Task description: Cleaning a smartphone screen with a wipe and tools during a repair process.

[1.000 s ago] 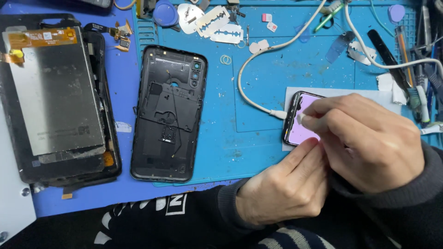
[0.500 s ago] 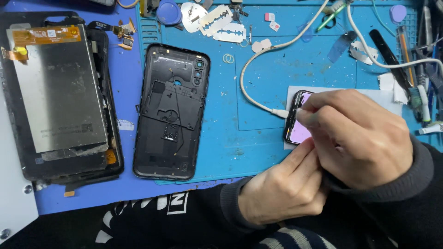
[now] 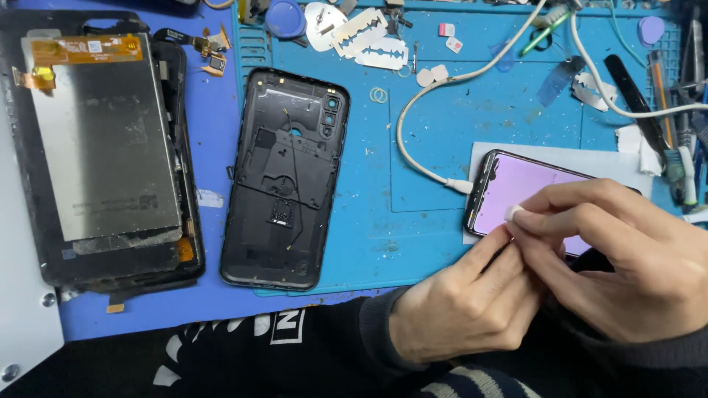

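My right hand (image 3: 627, 258) pinches a small white wad (image 3: 514, 213) against the lit pale-purple phone screen (image 3: 520, 193); my left hand (image 3: 461, 313), fingers curled, steadies the phone's lower edge.

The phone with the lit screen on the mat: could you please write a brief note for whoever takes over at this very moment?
Right hand: pinches a small white wad against the lit phone.
Left hand: fingertips at the phone's near edge.
Phone lies on white paper, white cable plugged in.
Black back cover lies inside-up mid-mat; a detached screen panel lies far left.
Done: cover off, screen lit.
Left: cover not refitted.
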